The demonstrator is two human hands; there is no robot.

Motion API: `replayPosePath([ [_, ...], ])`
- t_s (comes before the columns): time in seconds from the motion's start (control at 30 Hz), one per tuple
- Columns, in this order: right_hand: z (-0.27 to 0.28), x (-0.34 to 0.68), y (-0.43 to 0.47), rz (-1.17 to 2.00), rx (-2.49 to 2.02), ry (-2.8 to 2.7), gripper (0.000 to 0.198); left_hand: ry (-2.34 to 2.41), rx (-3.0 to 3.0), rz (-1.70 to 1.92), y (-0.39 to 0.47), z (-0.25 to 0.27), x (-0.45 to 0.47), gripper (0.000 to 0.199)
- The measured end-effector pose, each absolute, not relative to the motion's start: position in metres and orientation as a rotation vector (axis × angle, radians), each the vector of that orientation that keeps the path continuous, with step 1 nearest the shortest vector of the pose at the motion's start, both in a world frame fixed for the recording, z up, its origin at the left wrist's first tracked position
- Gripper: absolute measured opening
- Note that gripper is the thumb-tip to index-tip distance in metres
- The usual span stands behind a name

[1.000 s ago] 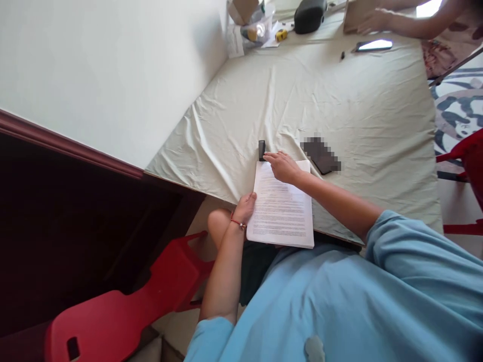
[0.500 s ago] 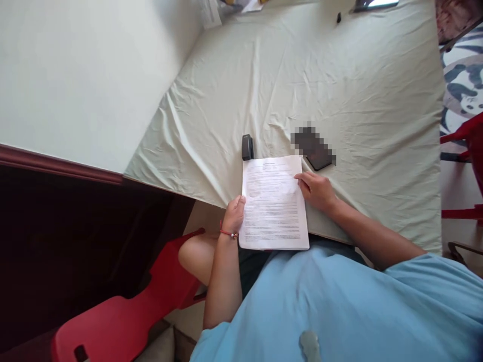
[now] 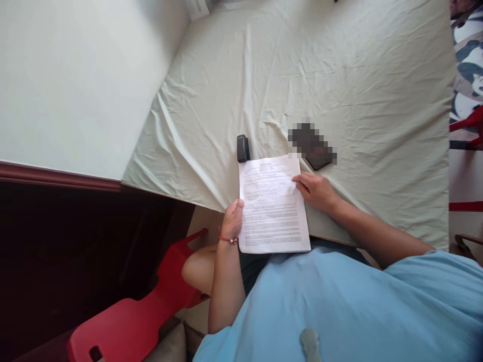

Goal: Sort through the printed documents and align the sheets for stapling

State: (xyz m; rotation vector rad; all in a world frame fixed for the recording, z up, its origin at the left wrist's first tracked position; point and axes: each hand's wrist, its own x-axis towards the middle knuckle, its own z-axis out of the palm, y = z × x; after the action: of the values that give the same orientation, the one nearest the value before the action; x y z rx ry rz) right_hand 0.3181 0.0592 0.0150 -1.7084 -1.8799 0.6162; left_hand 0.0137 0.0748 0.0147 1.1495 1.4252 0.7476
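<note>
A stack of printed sheets point(image 3: 273, 216) lies partly on the table's edge and partly over my lap, its top page full of text. My left hand point(image 3: 233, 218) is closed on the left edge of the stack, thumb on top. At the upper right edge, my right hand point(image 3: 315, 191) has its fingers bent together, with the fingertips on the page's margin. What its thumb does underneath is hard to see. Touching or just behind the top left corner stands a black stapler point(image 3: 242, 148). Past the top right corner lies a dark, pixelated phone-like slab point(image 3: 313, 146).
A wrinkled pale cloth point(image 3: 362, 90) covers the table, which meets a white wall point(image 3: 75, 80) on the left. One red chair point(image 3: 124, 322) is at my lower left; part of another red chair point(image 3: 468, 128) shows at the right.
The view has tilted down and shifted slightly, so the items at the table's far end have mostly left the frame. Both hands keep their places on the stack of sheets.
</note>
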Motion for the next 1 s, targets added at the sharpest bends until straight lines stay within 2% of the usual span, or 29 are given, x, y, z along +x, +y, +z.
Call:
replayPosePath([
  [0.77, 0.006, 0.319, 0.063, 0.565, -1.647, -1.843, 0.027, 1.405, 1.146, 0.746, 0.082, 0.008, 0.013, 0.063],
  [1.0, 0.007, 0.318, 0.063, 0.554, -1.636, -1.848, 0.027, 1.511, 1.284, 0.755, 0.067, 0.015, 0.011, 0.058],
])
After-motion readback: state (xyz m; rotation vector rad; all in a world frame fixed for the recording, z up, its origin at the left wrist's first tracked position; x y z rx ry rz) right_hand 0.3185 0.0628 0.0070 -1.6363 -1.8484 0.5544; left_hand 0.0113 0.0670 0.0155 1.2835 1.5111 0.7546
